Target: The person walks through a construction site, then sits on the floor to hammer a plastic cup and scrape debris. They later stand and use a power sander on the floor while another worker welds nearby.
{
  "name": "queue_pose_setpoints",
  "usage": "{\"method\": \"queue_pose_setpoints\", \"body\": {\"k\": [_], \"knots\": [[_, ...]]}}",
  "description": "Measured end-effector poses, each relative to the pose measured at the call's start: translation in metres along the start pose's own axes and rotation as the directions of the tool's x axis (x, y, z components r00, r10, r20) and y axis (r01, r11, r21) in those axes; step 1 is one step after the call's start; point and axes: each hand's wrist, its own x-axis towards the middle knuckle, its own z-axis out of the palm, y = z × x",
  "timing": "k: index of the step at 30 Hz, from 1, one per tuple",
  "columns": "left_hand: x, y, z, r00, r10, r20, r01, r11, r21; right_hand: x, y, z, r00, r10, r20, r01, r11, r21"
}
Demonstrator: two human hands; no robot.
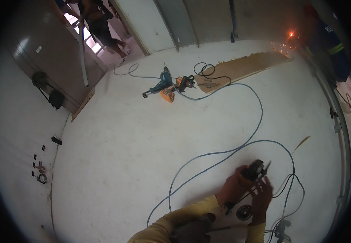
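My left hand (231, 188) is closed around the body of a black and yellow angle grinder (255, 169), held above the floor at the lower right. A thin disc edge shows at the grinder's right side. Just below the grinder's head is my right hand (261, 197), its fingers raised and apart near the disc. Whether those fingertips touch the grinder is hard to make out. On the floor between my forearms lies a round dark disc (244, 212), with a small dark metal piece (227, 208) beside it.
A blue cord (260, 109) loops across the white floor. Farther off lie a teal drill (165, 81), an orange power tool (169, 94) and a brown board (244, 69). Sparks (291, 35) fly near a person in blue (335, 50). Another person (98, 26) stands in the doorway.
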Motion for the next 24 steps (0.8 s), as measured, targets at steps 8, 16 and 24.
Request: {"method": "queue_pose_setpoints", "body": {"k": [8, 16, 24], "knots": [[0.001, -0.042, 0.054, 0.845, 0.475, 0.246, -0.534, 0.783, 0.32, 0.015, -0.02, -0.026, 0.951, -0.199, -0.239, 0.186, 0.98, -0.076], [-0.011, -0.043, 0.057, 0.894, 0.367, 0.257, -0.443, 0.809, 0.386, 0.015, 0.007, -0.049, 0.92, -0.324, -0.219, 0.288, 0.94, -0.183], [-0.022, -0.059, 0.066, 0.889, 0.286, 0.357, -0.425, 0.808, 0.409, 0.004, 0.015, -0.053, 0.941, 0.026, -0.339, 0.088, 0.944, 0.317]]}}
